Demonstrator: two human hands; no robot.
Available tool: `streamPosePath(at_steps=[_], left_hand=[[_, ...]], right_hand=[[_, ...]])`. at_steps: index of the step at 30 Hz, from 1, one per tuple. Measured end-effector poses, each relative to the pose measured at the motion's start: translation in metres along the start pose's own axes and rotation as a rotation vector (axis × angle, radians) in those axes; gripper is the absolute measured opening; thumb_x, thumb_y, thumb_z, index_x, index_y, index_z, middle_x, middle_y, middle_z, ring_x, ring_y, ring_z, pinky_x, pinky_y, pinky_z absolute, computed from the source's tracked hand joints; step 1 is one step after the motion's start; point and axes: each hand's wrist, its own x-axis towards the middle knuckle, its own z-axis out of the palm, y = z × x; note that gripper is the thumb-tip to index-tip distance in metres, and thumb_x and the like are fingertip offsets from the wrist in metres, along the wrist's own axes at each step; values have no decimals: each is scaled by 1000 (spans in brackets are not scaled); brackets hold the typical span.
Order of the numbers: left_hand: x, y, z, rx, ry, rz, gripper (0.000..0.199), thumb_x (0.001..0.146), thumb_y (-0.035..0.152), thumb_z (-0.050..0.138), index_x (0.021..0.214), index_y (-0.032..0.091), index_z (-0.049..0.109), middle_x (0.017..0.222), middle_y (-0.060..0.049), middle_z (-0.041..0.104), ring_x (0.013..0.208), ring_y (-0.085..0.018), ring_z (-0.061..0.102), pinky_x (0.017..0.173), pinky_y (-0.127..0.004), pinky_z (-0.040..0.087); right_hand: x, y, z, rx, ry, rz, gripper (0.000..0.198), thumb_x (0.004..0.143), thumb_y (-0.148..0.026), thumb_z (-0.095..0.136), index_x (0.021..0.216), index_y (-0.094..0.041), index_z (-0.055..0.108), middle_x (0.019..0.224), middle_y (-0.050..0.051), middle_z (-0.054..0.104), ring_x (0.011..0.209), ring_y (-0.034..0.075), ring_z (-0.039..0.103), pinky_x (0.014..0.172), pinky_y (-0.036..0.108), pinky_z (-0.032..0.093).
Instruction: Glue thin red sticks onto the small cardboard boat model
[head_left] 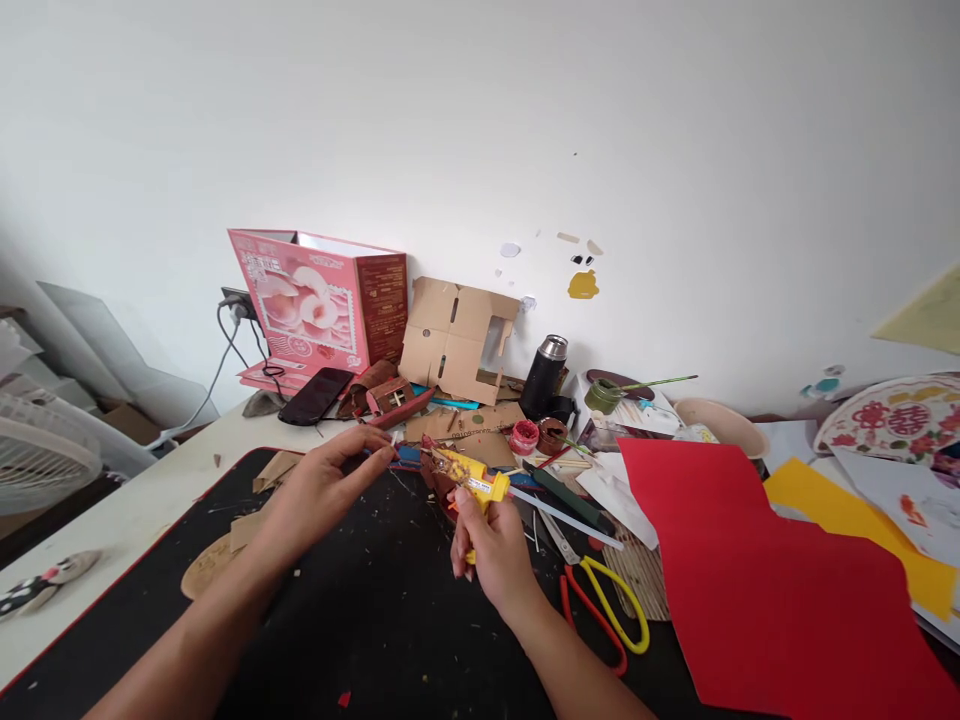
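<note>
My right hand is wrapped round the handle of a yellow hot glue gun, its nozzle toward the left. A long translucent glue stick pokes out of the gun's back end. Just left of the nozzle, my left hand pinches a small pale piece between thumb and fingertip; its exact kind is too small to make out. Behind and beneath the gun lies a brown painted piece, partly hidden by the gun and my right hand.
A small brown model boat sits behind my hands near a phone and a pink box. Scissors, red paper, paint jars and a black thermos crowd the right. Cardboard scraps lie left on the black mat.
</note>
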Motion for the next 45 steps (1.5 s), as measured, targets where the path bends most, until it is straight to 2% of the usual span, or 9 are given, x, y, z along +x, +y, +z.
streamPosePath(at_steps=[2,5,8,17,22,27,35,39,45], left_hand=[[2,11,7,-33,-2,47,31,91,55,70,82,27,79,108,-8,83,105,-31,74,97,-37,56],[6,17,14,-5,-58,109,30,94,51,66,84,26,80,116,-10,82,110,-32,74,102,-41,54],[9,15,17,65,-88,184,29,97,47,64,88,25,80,117,-11,82,110,-30,74,103,-42,54],[12,12,19,160,-106,414,22,104,34,62,95,23,79,109,-7,82,106,-24,74,97,-39,56],[12,14,20,192,-91,480,18,104,29,64,95,21,78,102,-7,81,100,-23,73,93,-36,56],[9,13,22,211,-69,513,17,104,27,64,96,20,78,101,-7,80,98,-22,73,92,-35,56],[4,12,22,189,-60,463,20,102,32,66,94,22,80,99,-6,80,94,-22,75,88,-33,58],[-2,12,13,180,-34,419,20,101,32,65,93,22,80,98,-5,80,92,-21,75,86,-31,58],[-1,-12,-22,257,64,168,32,95,52,65,89,25,80,102,-6,82,93,-26,76,88,-34,58]], right_hand=[[0,1,0,-3,-2,-3,72,78,-91,67,82,-20,58,43,-10,46,32,9,46,32,18,30],[0,3,-1,-23,-15,-16,70,82,-89,64,76,-20,56,42,-8,47,31,8,44,33,18,30],[0,5,-2,-42,-26,-22,70,84,-88,63,69,-21,52,41,-7,47,31,8,43,33,18,29],[0,3,-3,-57,-40,-12,69,84,-89,62,70,-23,52,39,-6,48,30,8,43,32,18,29],[1,6,-2,-33,-25,-8,69,81,-90,64,73,-22,54,40,-7,48,31,10,47,31,18,29],[3,6,-2,-39,-37,-11,71,82,-90,63,63,-23,49,38,-5,47,31,8,45,31,18,28],[1,3,-1,-40,-23,-16,70,80,-91,65,70,-23,51,41,-8,47,31,9,47,31,17,30],[1,5,-2,-60,-32,-8,69,82,-90,64,70,-23,52,40,-7,47,31,9,46,32,17,30],[-1,3,-3,-74,-33,-11,69,83,-89,62,69,-22,54,39,-6,48,32,9,45,33,18,30]])
